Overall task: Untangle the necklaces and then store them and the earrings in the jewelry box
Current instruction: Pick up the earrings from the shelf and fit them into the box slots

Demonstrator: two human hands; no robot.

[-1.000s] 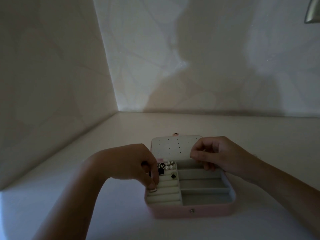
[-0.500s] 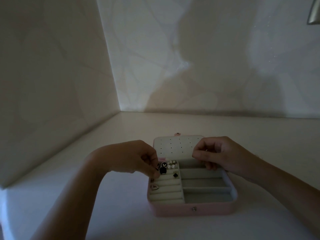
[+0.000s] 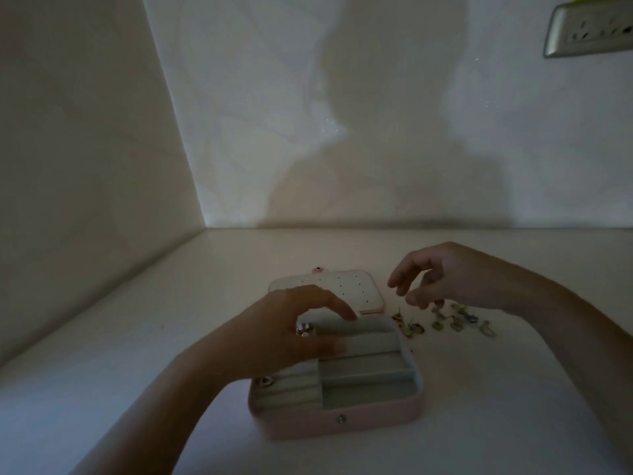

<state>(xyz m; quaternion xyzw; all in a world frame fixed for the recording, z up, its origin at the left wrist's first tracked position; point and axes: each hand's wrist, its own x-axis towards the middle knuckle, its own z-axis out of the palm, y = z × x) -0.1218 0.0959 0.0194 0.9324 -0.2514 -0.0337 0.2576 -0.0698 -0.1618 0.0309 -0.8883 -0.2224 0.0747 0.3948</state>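
White counter (image 3: 137, 337); jewelry box (image 3: 376, 416) under relaxed left hand (image 3: 284, 334), earrings (image 3: 455, 320) by relaxed right hand (image 3: 448, 279).

left hand (image 3: 274, 337) blocks ring rows (image 3: 291, 394); right compartments (image 3: 370, 373) open.

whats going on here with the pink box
A person is loading an open pink jewelry box. The left hand hangs over its padded rows, where a few small pieces sit. The right hand hovers, fingers loosely curled, above loose earrings on the table right of the box.
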